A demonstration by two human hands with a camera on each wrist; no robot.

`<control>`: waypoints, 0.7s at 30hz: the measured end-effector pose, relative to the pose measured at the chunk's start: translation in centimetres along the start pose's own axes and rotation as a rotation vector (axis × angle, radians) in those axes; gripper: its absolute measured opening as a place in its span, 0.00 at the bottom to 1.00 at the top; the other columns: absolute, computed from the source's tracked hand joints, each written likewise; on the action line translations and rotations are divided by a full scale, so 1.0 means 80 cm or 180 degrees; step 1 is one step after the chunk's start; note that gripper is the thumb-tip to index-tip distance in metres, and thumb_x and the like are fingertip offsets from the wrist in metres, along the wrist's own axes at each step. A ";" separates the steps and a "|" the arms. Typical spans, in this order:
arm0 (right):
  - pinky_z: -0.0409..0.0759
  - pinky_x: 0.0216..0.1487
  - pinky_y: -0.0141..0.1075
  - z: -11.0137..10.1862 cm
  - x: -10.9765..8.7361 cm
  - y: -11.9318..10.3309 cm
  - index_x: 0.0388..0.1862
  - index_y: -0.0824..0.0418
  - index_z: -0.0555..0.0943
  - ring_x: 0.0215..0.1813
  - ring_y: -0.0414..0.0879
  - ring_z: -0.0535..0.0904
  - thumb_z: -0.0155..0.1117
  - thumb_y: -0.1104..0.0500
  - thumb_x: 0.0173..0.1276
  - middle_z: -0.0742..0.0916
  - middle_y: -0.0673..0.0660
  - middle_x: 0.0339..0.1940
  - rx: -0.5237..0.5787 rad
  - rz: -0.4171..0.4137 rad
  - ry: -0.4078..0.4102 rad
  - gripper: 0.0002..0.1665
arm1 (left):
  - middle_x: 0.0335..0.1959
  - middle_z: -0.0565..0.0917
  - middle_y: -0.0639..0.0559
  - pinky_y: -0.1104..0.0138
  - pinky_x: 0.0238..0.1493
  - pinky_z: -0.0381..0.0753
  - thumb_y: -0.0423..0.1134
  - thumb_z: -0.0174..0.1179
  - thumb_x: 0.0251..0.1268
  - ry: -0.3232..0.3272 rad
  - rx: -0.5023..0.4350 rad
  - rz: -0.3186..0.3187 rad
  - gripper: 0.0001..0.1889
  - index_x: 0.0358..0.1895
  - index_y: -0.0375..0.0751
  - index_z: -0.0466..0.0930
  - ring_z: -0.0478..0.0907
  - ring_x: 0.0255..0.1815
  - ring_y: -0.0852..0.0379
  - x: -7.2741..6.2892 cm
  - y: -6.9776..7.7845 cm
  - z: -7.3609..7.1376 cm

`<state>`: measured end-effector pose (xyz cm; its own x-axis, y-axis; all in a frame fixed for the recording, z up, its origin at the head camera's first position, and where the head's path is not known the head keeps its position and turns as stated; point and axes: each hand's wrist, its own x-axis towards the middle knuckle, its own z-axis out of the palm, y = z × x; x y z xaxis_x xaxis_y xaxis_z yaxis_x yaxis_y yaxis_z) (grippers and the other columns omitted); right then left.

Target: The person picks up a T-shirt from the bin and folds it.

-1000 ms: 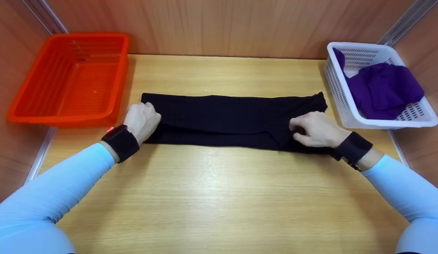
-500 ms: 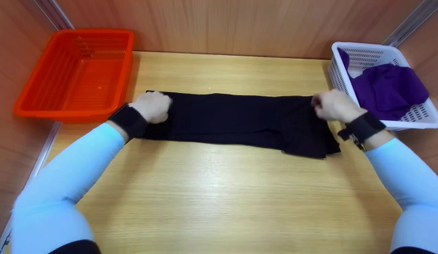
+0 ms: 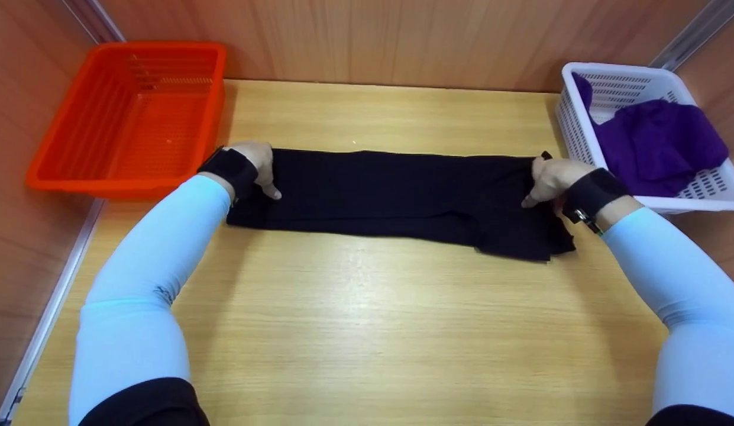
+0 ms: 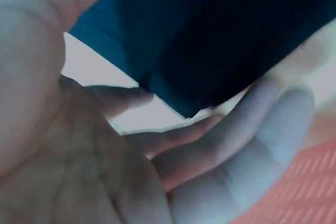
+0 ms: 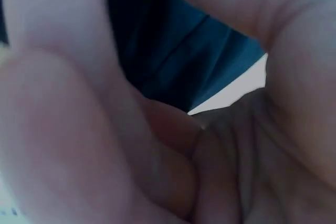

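A black cloth garment lies folded into a long strip across the table, its right end wider and layered, with a small corner sticking up at the far right. My left hand is at the left end, thumb on top of the cloth. In the left wrist view, the gently bent fingers reach around the garment's corner, with gaps showing between. At the right end is my right hand, its thumb on the cloth. The right wrist view has its fingers extended beside the dark fabric; their tips are hidden.
An orange-red plastic basket stands at the back left. At the back right, a white basket contains purple cloth. Wooden panels wall the table at the back and sides.
Both hands have moved away from me toward the far corners of the garment and changed from bent fingers to thumbs laid on top. The right end's near flap now lies flat.
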<state>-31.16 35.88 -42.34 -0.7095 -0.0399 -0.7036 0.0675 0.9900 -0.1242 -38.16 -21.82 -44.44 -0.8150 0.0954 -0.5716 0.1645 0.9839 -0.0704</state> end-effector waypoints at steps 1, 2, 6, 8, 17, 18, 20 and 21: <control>0.93 0.32 0.43 0.002 -0.004 0.002 0.86 0.83 0.44 0.28 0.51 0.92 0.76 0.47 0.77 0.86 0.88 0.56 0.0082 -0.0007 -0.0033 0.66 | 0.68 0.84 0.27 0.40 0.74 0.84 0.67 0.89 0.46 -0.0012 -0.0032 0.0008 0.58 0.70 0.27 0.75 0.82 0.67 0.31 0.004 -0.003 0.001; 0.93 0.32 0.43 0.005 -0.008 0.004 0.88 0.80 0.38 0.29 0.51 0.92 0.76 0.47 0.77 0.83 0.90 0.60 0.0119 -0.0030 -0.0023 0.70 | 0.69 0.83 0.26 0.40 0.75 0.83 0.65 0.90 0.47 -0.0018 -0.0049 0.0025 0.58 0.71 0.26 0.73 0.81 0.68 0.30 0.007 -0.004 0.001; 0.90 0.29 0.42 0.015 -0.022 0.012 0.87 0.76 0.46 0.27 0.51 0.88 0.80 0.40 0.72 0.88 0.77 0.47 0.0114 -0.0095 0.0164 0.70 | 0.72 0.78 0.23 0.38 0.78 0.80 0.52 0.88 0.57 -0.0036 -0.0201 0.0103 0.54 0.76 0.27 0.63 0.77 0.73 0.25 -0.005 -0.004 -0.002; 0.89 0.28 0.41 0.021 -0.028 0.017 0.84 0.75 0.51 0.26 0.49 0.87 0.80 0.38 0.72 0.88 0.68 0.36 0.0172 -0.0101 0.0191 0.67 | 0.69 0.81 0.25 0.39 0.73 0.83 0.49 0.84 0.60 0.0034 -0.0226 0.0150 0.50 0.75 0.28 0.64 0.80 0.68 0.28 0.004 -0.010 0.001; 0.90 0.26 0.40 0.045 -0.022 0.016 0.92 0.72 0.30 0.23 0.46 0.87 0.78 0.67 0.69 0.85 0.86 0.51 0.0446 -0.0349 0.0346 0.76 | 0.77 0.75 0.20 0.36 0.80 0.76 0.36 0.57 0.69 0.0251 -0.0581 0.0050 0.40 0.82 0.25 0.60 0.75 0.76 0.23 -0.037 -0.009 -0.010; 0.89 0.25 0.39 0.045 -0.021 0.017 0.92 0.73 0.31 0.22 0.46 0.86 0.77 0.69 0.68 0.86 0.82 0.46 0.0395 -0.0347 0.0351 0.75 | 0.75 0.76 0.21 0.36 0.80 0.77 0.36 0.58 0.68 0.0269 -0.0597 0.0062 0.37 0.80 0.25 0.63 0.75 0.76 0.23 -0.040 -0.008 -0.010; 0.89 0.25 0.39 0.043 -0.022 0.017 0.92 0.74 0.34 0.22 0.46 0.85 0.76 0.71 0.65 0.87 0.72 0.36 0.0297 -0.0327 0.0333 0.73 | 0.73 0.78 0.22 0.36 0.78 0.77 0.36 0.58 0.67 0.0299 -0.0564 0.0065 0.34 0.75 0.25 0.68 0.76 0.74 0.23 -0.042 -0.007 -0.008; 0.89 0.25 0.39 0.041 -0.024 0.016 0.92 0.74 0.38 0.23 0.47 0.85 0.77 0.72 0.64 0.87 0.70 0.35 0.0225 -0.0308 0.0334 0.71 | 0.73 0.78 0.22 0.36 0.78 0.78 0.36 0.59 0.67 0.0332 -0.0522 0.0049 0.33 0.74 0.25 0.69 0.76 0.74 0.23 -0.042 -0.005 -0.006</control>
<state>-27.42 36.81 -43.49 -0.7842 -0.1166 -0.6095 0.0417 0.9701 -0.2393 -35.74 -22.44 -42.13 -0.8676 0.1173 -0.4832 0.0916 0.9928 0.0766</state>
